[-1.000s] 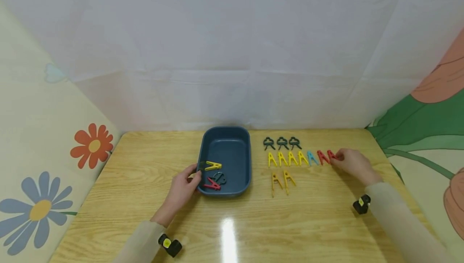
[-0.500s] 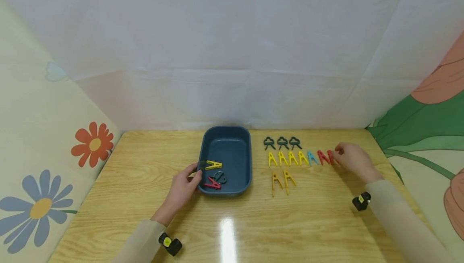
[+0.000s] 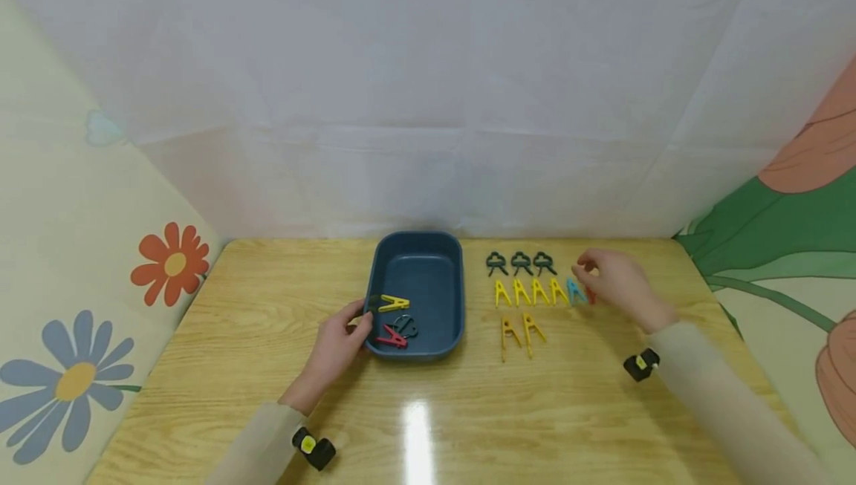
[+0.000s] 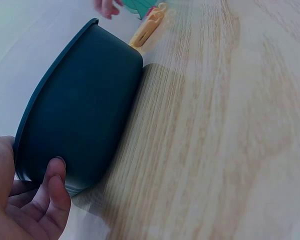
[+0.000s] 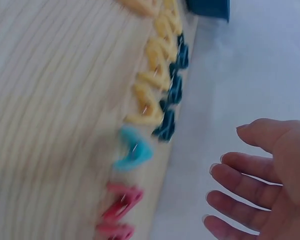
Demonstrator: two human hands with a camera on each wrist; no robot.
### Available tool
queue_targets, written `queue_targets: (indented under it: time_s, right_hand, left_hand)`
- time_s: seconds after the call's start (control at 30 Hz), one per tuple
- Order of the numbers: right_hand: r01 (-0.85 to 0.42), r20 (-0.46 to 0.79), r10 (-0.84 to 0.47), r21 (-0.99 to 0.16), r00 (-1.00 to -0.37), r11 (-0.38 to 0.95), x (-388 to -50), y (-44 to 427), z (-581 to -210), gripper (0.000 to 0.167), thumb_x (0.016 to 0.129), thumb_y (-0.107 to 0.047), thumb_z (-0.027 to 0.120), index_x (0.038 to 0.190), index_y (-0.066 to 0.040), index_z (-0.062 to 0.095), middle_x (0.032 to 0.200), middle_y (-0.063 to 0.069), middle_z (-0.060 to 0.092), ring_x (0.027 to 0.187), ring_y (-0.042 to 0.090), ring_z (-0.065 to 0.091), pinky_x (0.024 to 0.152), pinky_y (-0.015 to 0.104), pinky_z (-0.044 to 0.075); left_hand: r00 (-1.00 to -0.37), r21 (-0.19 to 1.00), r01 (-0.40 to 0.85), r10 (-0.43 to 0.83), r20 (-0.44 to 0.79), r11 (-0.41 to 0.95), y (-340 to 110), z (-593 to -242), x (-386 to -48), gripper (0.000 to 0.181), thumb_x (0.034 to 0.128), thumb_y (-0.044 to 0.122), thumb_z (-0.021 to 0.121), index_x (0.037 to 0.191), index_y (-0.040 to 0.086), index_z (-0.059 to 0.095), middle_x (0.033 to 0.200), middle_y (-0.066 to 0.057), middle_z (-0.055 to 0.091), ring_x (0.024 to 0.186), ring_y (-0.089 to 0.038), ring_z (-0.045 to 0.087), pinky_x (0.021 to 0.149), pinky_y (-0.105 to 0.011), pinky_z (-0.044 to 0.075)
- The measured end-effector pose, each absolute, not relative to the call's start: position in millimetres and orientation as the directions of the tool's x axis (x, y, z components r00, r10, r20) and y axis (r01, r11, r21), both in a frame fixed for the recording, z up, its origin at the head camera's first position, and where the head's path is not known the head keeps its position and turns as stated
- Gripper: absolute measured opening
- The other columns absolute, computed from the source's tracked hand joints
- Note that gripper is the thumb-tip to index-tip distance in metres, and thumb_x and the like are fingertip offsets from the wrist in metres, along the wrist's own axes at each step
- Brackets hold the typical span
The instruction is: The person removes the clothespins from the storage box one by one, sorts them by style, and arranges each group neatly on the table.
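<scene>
My left hand [image 3: 334, 347] grips the left wall of a dark blue plastic bin [image 3: 462, 295], thumb at the rim and fingers against the outside. Inside lie a yellow clothespin [image 3: 396, 303], a red clothespin [image 3: 394, 338] and a dark green clip [image 3: 408, 327]. Over the right end of a clothespin row hovers my right hand [image 3: 622, 284], its fingers loosely bent and holding nothing. It hides most of the red clothespins in the head view; the right wrist view shows two red clothespins [image 5: 122, 201] beside a blue clothespin [image 5: 134, 150].
Left of the blue one, several yellow clothespins [image 3: 503, 293] continue the row. Three dark green clips [image 3: 521, 263] form a row behind, and two orange-yellow clothespins [image 3: 533, 335] lie in front. A white sheet [image 3: 334, 99] rises at the wooden table's [image 3: 535, 418] back edge.
My right hand has let go of the rightmost red clothespin, lifted and moved left over the row. The left hand and the bin have stayed in place.
</scene>
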State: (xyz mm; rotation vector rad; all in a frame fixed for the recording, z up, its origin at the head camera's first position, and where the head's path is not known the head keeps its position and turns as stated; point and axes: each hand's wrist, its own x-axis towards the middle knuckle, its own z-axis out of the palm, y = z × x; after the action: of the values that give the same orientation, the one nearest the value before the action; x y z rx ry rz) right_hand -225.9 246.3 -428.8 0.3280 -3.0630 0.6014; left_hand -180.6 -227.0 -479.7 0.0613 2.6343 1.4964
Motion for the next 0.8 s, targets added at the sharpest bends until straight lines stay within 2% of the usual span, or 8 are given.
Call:
queue_targets:
  time_s: [0.07,0.23,0.3,0.57,0.8]
  right_hand:
    - [-0.223,0.043,-0.223,-0.379,-0.974,0.898,-228.0,236.7,-427.1,0.031,0.105,-0.026,0.062,0.117,0.002,0.07,0.109,0.016,0.074,0.059,0.012,0.059,0.077,0.049,0.057]
    - [-0.298,0.09,-0.285,-0.363,-0.954,0.883,-234.0,207.6,-420.1,0.026,0.102,-0.022,0.066,0.114,0.001,0.072,0.105,0.014,0.074,0.079,0.025,0.07,0.076,0.047,0.058]
    - [-0.33,0.107,-0.312,-0.347,-0.944,0.878,-236.7,194.9,-417.2,0.025,0.101,-0.021,0.068,0.113,0.0,0.073,0.103,0.013,0.075,0.092,0.03,0.071,0.081,0.049,0.058]
    - [-0.44,0.101,-0.433,-0.332,-0.896,0.834,-246.0,143.4,-400.5,0.028,0.103,-0.024,0.066,0.119,-0.002,0.072,0.109,0.01,0.074,0.1,0.029,0.07,0.088,0.048,0.057]
    - [-0.592,0.142,-0.578,-0.287,-0.803,0.753,-257.6,102.5,-401.0,0.025,0.102,-0.022,0.069,0.118,-0.002,0.073,0.108,0.01,0.074,0.099,0.026,0.07,0.086,0.043,0.058]
  left_hand:
    - [-0.993,0.858,-0.023,0.091,-0.081,0.514,-227.3,-479.0,-180.5,0.045,0.1093,0.018,0.053,0.15,0.0,0.051,0.147,-0.026,0.056,0.102,-0.03,0.069,0.07,-0.027,0.06]
    - [-0.993,0.856,-0.023,0.09,-0.082,0.516,-227.9,-478.6,-180.4,0.045,0.1092,0.018,0.053,0.15,0.0,0.052,0.146,-0.026,0.056,0.101,-0.03,0.069,0.07,-0.028,0.06]
    - [-0.993,0.856,-0.019,0.09,-0.076,0.517,-227.9,-478.9,-180.4,0.044,0.109,0.018,0.054,0.15,0.0,0.052,0.146,-0.026,0.056,0.101,-0.03,0.069,0.069,-0.028,0.06]
    - [-0.995,0.847,-0.01,0.082,-0.063,0.531,-227.5,-480.8,-181.0,0.045,0.1084,0.017,0.054,0.149,-0.001,0.052,0.145,-0.027,0.057,0.103,-0.031,0.07,0.068,-0.026,0.059]
    - [-0.995,0.843,-0.013,0.076,-0.063,0.538,-227.5,-481.3,-181.4,0.044,0.1083,0.017,0.054,0.149,-0.001,0.053,0.144,-0.026,0.057,0.1,-0.03,0.07,0.067,-0.026,0.058]
